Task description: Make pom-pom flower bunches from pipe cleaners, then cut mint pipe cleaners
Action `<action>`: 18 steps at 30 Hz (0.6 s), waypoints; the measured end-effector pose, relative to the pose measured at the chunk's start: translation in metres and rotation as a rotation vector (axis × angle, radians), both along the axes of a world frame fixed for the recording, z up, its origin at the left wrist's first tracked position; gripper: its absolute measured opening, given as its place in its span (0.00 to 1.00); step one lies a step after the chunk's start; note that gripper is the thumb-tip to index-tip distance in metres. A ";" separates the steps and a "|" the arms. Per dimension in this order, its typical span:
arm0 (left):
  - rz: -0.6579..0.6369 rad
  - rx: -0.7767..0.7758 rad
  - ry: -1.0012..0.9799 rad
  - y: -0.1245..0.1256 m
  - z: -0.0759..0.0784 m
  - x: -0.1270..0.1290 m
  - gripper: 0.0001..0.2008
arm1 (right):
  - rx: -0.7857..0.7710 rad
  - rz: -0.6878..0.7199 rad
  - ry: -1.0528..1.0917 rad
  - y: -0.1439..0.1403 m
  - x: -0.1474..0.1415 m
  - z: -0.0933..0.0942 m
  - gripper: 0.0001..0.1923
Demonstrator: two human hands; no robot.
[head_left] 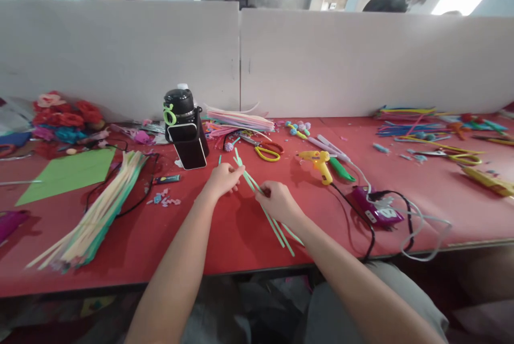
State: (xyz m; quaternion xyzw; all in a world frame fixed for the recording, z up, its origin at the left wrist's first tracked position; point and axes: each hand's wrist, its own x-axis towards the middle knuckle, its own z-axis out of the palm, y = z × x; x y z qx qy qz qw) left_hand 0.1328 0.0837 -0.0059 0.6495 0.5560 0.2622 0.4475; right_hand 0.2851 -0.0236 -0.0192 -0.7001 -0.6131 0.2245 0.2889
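Several light green pipe cleaners (277, 228) slant across the red table in front of me, their upper ends between my hands. My left hand (223, 180) is closed at their top ends, thumb and fingers pinched together. Lower down the stems, my right hand (277, 198) pinches them with its fingers bent. A short green end sticks up behind my left hand. Beyond the hands lie scissors (268, 151) with red and yellow handles. To the right rests a yellow glue gun (318, 164) with a black cord. My fingers partly hide the stems.
A black bottle (179, 103) with a phone leaning on it stands behind my left hand. A thick bundle of pipe cleaners (94, 210) lies left, beside green paper (68, 173). A purple power strip (376, 207) with cords lies right. A white partition (120, 55) closes the back.
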 end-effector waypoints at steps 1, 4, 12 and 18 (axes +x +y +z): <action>0.001 -0.037 -0.069 -0.003 0.000 0.004 0.15 | 0.013 -0.001 0.023 0.000 0.001 0.001 0.10; 0.000 -0.114 -0.298 -0.010 0.003 0.017 0.09 | 0.042 0.011 0.075 -0.001 0.001 0.002 0.10; -0.044 -0.182 -0.671 -0.022 0.014 0.027 0.04 | 0.064 0.127 0.137 -0.007 0.015 0.012 0.12; -0.345 -0.296 -0.742 -0.035 0.017 0.025 0.16 | 0.222 0.046 0.527 -0.005 0.041 0.035 0.23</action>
